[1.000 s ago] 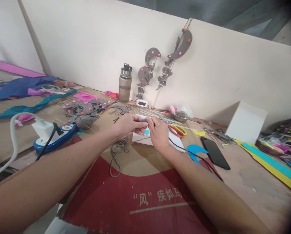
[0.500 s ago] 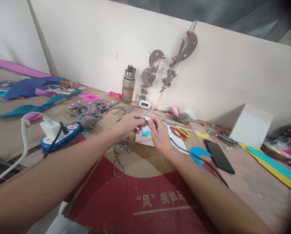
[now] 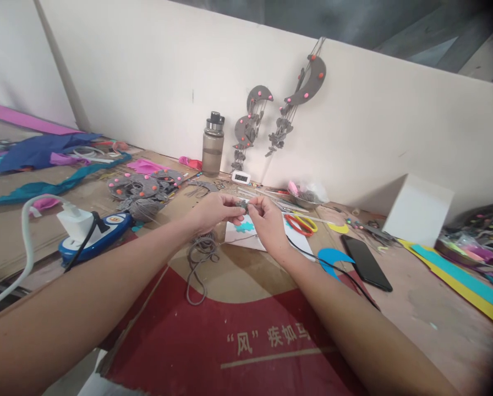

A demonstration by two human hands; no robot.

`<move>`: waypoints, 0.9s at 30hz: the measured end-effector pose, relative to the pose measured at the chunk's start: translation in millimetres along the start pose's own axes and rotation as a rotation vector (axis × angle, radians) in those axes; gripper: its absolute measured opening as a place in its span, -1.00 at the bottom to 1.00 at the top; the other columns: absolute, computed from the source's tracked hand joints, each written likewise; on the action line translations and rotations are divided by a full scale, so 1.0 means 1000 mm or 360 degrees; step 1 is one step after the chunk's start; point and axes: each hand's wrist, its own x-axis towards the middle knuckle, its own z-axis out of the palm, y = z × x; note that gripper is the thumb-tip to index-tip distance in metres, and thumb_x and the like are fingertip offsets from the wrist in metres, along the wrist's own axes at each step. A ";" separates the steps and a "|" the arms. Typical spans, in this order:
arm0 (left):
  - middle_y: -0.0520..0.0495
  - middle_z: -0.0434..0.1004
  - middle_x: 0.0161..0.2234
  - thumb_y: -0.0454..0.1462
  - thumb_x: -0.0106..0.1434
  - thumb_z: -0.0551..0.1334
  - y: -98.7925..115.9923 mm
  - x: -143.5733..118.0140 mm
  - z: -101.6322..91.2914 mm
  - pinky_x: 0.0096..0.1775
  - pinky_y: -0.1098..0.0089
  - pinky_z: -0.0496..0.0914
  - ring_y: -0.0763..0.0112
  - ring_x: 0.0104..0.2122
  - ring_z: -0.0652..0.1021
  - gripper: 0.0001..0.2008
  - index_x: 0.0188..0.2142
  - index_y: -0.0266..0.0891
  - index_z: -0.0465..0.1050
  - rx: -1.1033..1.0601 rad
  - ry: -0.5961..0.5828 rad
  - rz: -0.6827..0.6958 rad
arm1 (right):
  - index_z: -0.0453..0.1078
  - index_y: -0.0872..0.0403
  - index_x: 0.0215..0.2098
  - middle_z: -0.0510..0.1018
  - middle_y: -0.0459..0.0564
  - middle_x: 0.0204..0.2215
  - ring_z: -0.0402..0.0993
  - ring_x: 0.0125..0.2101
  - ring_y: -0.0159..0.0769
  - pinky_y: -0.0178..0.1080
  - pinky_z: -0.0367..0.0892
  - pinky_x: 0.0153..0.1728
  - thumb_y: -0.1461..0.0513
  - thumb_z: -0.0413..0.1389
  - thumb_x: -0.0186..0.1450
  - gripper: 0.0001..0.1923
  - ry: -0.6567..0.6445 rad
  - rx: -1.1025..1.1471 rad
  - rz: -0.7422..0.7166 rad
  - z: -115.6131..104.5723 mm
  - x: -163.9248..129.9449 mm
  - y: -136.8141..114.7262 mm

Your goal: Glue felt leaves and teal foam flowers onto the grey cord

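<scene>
Between the fingertips of my left hand [image 3: 215, 212] and my right hand [image 3: 267, 220] is a small grey piece [image 3: 242, 204], pinched from both sides; its exact shape is too small to make out. Beneath the hands lies a white sheet [image 3: 250, 242] with a turquoise cut-out shape [image 3: 244, 227] on it. Grey cord [image 3: 201, 258] lies in loose loops on the cardboard below my left hand. Right of my right hand are scissors with red and yellow handles [image 3: 302, 224].
A water bottle [image 3: 212, 148] and a small white digital clock [image 3: 240, 177] stand by the wall, where grey crescent garlands [image 3: 310, 82] hang. At left sit a blue power strip [image 3: 93, 236] and grey decorated pieces [image 3: 137, 190]. A phone [image 3: 366, 263] and blue crescent [image 3: 333, 261] lie right.
The view has shifted slightly, so everything sits a little further left. Both hands stay together on the small grey piece, with the fingers slightly rearranged.
</scene>
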 end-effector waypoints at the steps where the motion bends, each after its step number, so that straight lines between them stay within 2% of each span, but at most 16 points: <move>1: 0.00 0.50 -0.53 -0.31 0.03 0.31 -0.001 0.001 0.000 -0.34 0.49 0.41 0.53 -0.50 0.49 -0.92 -0.47 -0.30 0.49 -0.0008 -0.0022 0.0002 | 0.29 0.07 -0.35 0.36 -0.17 -0.55 0.20 -0.57 -0.43 -0.35 0.16 -0.50 0.20 0.01 0.18 -0.89 0.0009 0.0002 0.0006 0.000 0.000 0.001; 5: -0.06 0.53 -0.52 -0.35 0.03 0.30 -0.004 0.002 0.001 -0.29 0.41 0.45 0.50 -0.50 0.52 -0.92 -0.45 -0.36 0.47 -0.0077 0.0048 -0.0090 | 0.29 0.06 -0.37 0.34 -0.19 -0.57 0.22 -0.56 -0.44 -0.35 0.17 -0.50 0.20 0.03 0.15 -0.90 -0.0002 0.0082 0.0038 0.002 0.001 0.005; 9: -0.06 0.53 -0.52 -0.41 0.05 0.29 -0.003 0.002 0.003 -0.30 0.39 0.47 0.50 -0.51 0.54 -0.91 -0.39 -0.38 0.43 -0.0172 0.0162 -0.0099 | 0.26 0.03 -0.22 0.26 -0.25 -0.57 0.12 -0.65 -0.50 -0.40 0.09 -0.62 0.17 0.02 0.15 -0.77 -0.0224 0.0547 0.0214 0.005 0.003 0.008; 13: -0.02 0.51 -0.54 -0.44 0.03 0.31 -0.001 0.002 0.004 -0.32 0.39 0.48 0.47 -0.51 0.56 -0.84 -0.40 -0.35 0.35 -0.0252 0.0259 -0.0079 | 0.23 0.00 -0.18 0.23 -0.27 -0.54 0.09 -0.67 -0.55 -0.44 0.03 -0.67 0.21 0.04 0.10 -0.71 -0.0204 0.0745 0.0293 0.008 0.003 0.011; 17: -0.05 0.53 -0.52 -0.41 0.03 0.34 -0.006 0.003 0.003 -0.29 0.37 0.49 0.45 -0.48 0.58 -0.81 -0.39 -0.35 0.35 -0.0251 0.0215 -0.0066 | 0.24 0.01 -0.22 0.26 -0.26 -0.54 0.13 -0.66 -0.53 -0.43 0.06 -0.67 0.15 0.08 0.11 -0.73 -0.0170 0.0688 0.0304 0.008 0.003 0.012; 22: -0.07 0.54 -0.46 -0.37 0.01 0.34 -0.008 0.003 0.004 -0.28 0.35 0.48 0.42 -0.42 0.57 -0.81 -0.36 -0.35 0.39 -0.0166 0.0157 -0.0060 | 0.28 0.06 -0.40 0.30 -0.22 -0.57 0.16 -0.62 -0.50 -0.40 0.13 -0.61 0.10 0.07 0.14 -0.81 -0.0155 0.0450 0.0241 0.004 0.005 0.013; 25: -0.04 0.51 -0.46 -0.32 0.02 0.29 0.000 -0.002 0.005 -0.39 0.44 0.42 0.44 -0.42 0.53 -0.88 -0.40 -0.32 0.44 0.0065 0.0193 -0.0026 | 0.29 0.06 -0.44 0.27 -0.22 -0.62 0.15 -0.62 -0.48 -0.39 0.11 -0.60 0.14 0.05 0.15 -0.85 -0.0123 0.0331 0.0184 0.002 0.006 0.013; 27: 0.01 0.49 -0.49 -0.31 0.03 0.26 0.006 -0.004 0.004 -0.48 0.52 0.32 0.52 -0.49 0.46 -0.91 -0.44 -0.30 0.47 0.0306 0.0273 0.0027 | 0.30 0.06 -0.45 0.26 -0.22 -0.63 0.15 -0.62 -0.47 -0.39 0.10 -0.60 0.16 0.05 0.15 -0.87 -0.0135 0.0244 0.0164 0.001 0.005 0.012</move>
